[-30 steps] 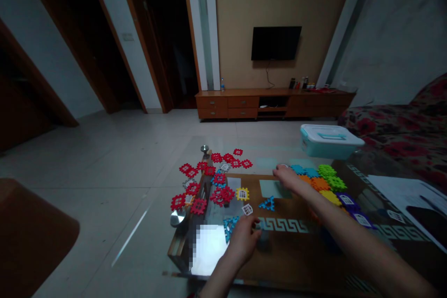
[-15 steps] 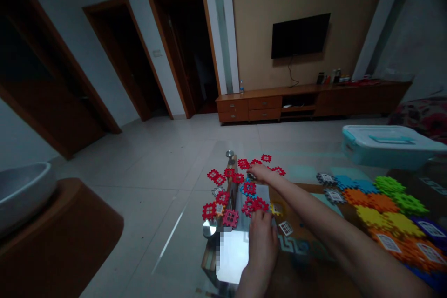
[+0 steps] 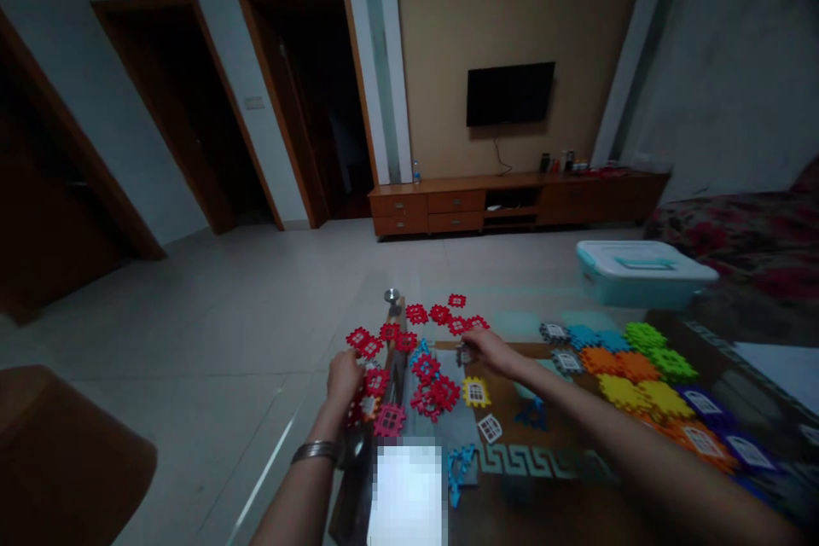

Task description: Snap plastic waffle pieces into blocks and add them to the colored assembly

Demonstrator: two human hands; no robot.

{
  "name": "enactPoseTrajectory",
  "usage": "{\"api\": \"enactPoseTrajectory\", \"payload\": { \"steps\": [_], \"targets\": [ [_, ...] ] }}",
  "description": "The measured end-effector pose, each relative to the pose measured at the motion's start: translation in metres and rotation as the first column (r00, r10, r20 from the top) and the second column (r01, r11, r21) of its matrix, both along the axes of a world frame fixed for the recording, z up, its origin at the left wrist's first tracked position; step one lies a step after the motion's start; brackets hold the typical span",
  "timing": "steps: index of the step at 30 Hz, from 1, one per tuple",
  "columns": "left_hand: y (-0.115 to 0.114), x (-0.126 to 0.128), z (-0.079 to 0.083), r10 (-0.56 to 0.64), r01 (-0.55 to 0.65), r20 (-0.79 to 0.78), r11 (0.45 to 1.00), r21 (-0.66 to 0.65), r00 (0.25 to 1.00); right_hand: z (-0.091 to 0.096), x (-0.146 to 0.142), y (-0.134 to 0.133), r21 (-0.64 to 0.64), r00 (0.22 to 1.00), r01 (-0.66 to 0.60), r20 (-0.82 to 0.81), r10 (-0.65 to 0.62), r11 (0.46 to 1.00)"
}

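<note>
My left hand (image 3: 344, 377) hangs over the left end of a spread of red plastic interlocking tiles (image 3: 390, 339), a metal bangle (image 3: 315, 450) on its wrist. Whether it grips a tile is hidden. My right hand (image 3: 496, 351) reaches across the table, its fingertips beside a small grey window tile (image 3: 464, 354). A yellow window tile (image 3: 476, 392) and a white one (image 3: 490, 428) lie below that hand. Blue triangular tile pieces (image 3: 455, 473) sit near the front. Orange, yellow, green, blue and purple tiles (image 3: 640, 384) are laid out to the right.
The tiles rest on a glass-topped table (image 3: 397, 375) with a patterned brown mat and a metal post (image 3: 392, 297). A pale teal lidded box (image 3: 640, 273) stands beyond it, beside a floral sofa (image 3: 723, 239). A blurred bright patch (image 3: 406, 495) covers the front.
My left hand has moved left to the far side of the red tiles. My right hand has shifted slightly nearer me. The view has swung a little to the left.
</note>
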State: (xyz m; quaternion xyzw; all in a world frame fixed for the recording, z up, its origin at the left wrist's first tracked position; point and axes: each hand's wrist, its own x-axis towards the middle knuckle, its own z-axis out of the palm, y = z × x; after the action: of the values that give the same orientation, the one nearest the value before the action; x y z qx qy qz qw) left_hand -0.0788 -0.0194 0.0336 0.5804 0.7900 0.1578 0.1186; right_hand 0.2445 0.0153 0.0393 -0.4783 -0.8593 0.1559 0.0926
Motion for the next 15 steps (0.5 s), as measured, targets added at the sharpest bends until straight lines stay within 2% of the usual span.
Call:
{"api": "enactPoseTrajectory", "payload": {
  "steps": [2, 7, 9, 13, 15],
  "targets": [
    [0.012, -0.004, 0.000, -0.035, 0.034, -0.020, 0.998, -0.044, 0.999, 0.011, 0.030, -0.003, -0.008, 0.999, 0.038, -0.017, -0.038, 0.999],
    [0.030, -0.010, 0.001, -0.072, 0.063, -0.076, 0.991, -0.114, 0.995, 0.043, 0.119, 0.005, -0.126, 0.966, 0.257, -0.007, -0.260, 0.958],
    [0.031, -0.012, 0.001, -0.088, 0.076, -0.093, 0.989, -0.128, 0.992, 0.050, 0.143, 0.006, -0.193, 0.966, 0.258, 0.028, -0.258, 0.947],
    [0.033, -0.013, 0.000, -0.171, 0.153, -0.122, 0.977, -0.147, 0.978, 0.044, 0.154, -0.006, -0.346, 0.987, 0.163, 0.053, -0.154, 0.924],
    [0.034, -0.014, 0.000, -0.212, 0.191, -0.138, 0.969, -0.154, 0.967, 0.036, 0.148, -0.017, -0.353, 0.993, 0.113, 0.026, -0.111, 0.929]
  ]
}}
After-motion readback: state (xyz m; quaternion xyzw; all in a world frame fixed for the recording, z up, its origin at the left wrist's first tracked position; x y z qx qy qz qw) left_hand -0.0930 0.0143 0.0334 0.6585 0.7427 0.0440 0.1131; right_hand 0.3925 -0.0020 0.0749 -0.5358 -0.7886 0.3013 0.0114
